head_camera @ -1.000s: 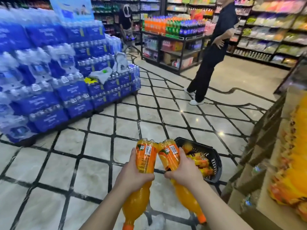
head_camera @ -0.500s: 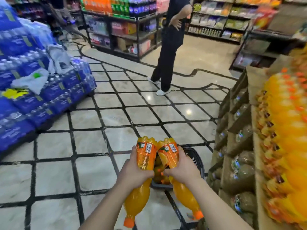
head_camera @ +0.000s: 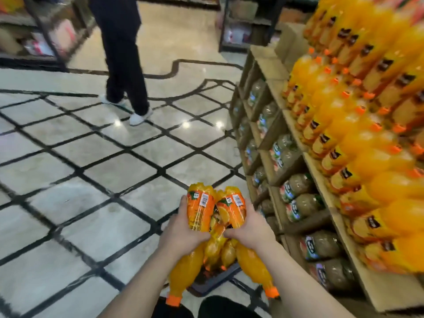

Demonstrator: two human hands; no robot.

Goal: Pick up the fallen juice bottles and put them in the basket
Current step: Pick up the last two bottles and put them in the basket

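Observation:
My left hand [head_camera: 181, 232] grips one orange juice bottle [head_camera: 198, 210] by its labelled middle, cap pointing back toward me. My right hand [head_camera: 249, 230] holds a second orange juice bottle [head_camera: 231, 208] the same way. Both bottles hang side by side, bases touching, right above the dark basket [head_camera: 213, 282] on the floor. Several more juice bottles [head_camera: 220, 249] lie in the basket, mostly hidden behind my hands and the two held bottles.
A cardboard display shelf [head_camera: 321, 193] packed with orange juice bottles and greenish drink bottles stands close on the right. A person in dark trousers [head_camera: 124, 56] stands on the tiled floor ahead. More store shelves [head_camera: 243, 26] line the back.
The view has swung right and downward: the water packs on the left left the frame and the juice shelf fills the right. The basket now sits directly under my hands and the two held bottles.

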